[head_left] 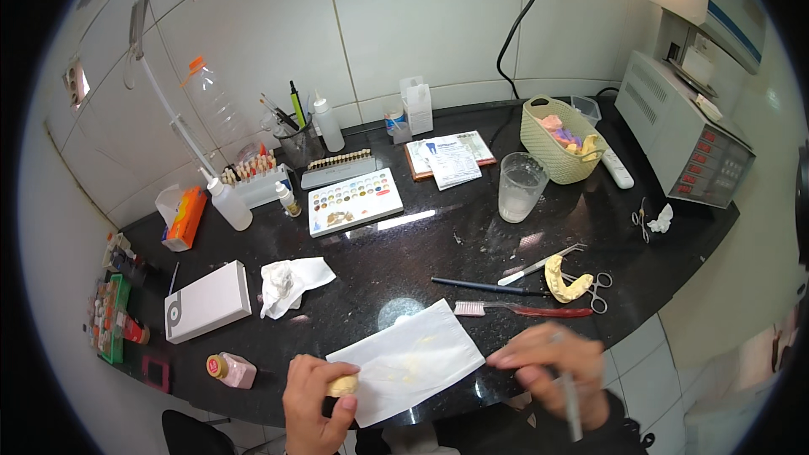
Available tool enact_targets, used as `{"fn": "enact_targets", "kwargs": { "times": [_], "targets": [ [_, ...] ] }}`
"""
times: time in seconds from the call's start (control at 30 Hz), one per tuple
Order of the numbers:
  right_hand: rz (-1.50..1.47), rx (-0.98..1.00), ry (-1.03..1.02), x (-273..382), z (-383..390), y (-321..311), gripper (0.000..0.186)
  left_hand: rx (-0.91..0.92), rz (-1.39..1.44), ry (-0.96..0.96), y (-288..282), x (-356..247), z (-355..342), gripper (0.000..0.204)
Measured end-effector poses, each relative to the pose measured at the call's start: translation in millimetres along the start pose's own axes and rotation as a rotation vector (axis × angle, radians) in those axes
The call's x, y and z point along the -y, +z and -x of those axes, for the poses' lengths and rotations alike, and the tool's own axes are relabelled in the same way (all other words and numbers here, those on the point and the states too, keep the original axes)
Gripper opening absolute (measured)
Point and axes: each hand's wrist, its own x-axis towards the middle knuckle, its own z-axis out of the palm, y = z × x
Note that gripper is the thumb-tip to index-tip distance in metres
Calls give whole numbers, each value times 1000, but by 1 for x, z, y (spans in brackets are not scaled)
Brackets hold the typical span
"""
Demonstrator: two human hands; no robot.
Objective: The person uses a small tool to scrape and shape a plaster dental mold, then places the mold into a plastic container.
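Note:
My left hand (313, 396) is closed round a small pale yellow plaster piece (344, 385), held at the left edge of a white paper napkin (403, 396). Yellow crumbs are scattered over the napkin. Beyond its right corner is my right hand (563, 366), with a slim silver-grey tool (572, 411) held in it. The tool's handle points down toward me; its working end is hidden by the fingers. A yellow horseshoe-shaped dental cast (566, 281) rests just past my right hand, partly over scissor-like forceps (601, 291). Nearer lies a red-handled brush (539, 311).
Tweezers (539, 266) and a dark thin rod (484, 286) lie behind the brush. A cloudy plastic cup (520, 190) and a green basket (560, 147) stand farther back. At left are a crumpled tissue (286, 285), a white box (208, 302) and a pink bottle (232, 370).

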Motion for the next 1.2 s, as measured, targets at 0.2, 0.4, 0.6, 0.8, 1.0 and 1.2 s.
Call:
{"fn": "enact_targets", "kwargs": {
  "times": [0.2, 0.4, 0.6, 0.8, 1.0, 1.2],
  "targets": [
    [659, -198, 73, -27, -102, -117, 14, -96, 135, -161, 11, 1, 14, 29],
    [832, 147, 199, -152, -179, -213, 22, -229, 212, -160, 32, -2, 21, 32],
    [1100, 145, 369, -191, -212, -183, 28, -308, 260, -263, 44, 12, 28, 32],
    [953, 278, 383, -203, -221, -218, 20, -388, 238, -276, 46, 11, 24, 29],
    [629, 579, 277, -172, -204, -217, 31, -367, 220, -291, 45, 11, 19, 29],
    [644, 543, 316, -168, -207, -219, 25, -389, 241, -306, 47, 10, 18, 28]
  ]
}}
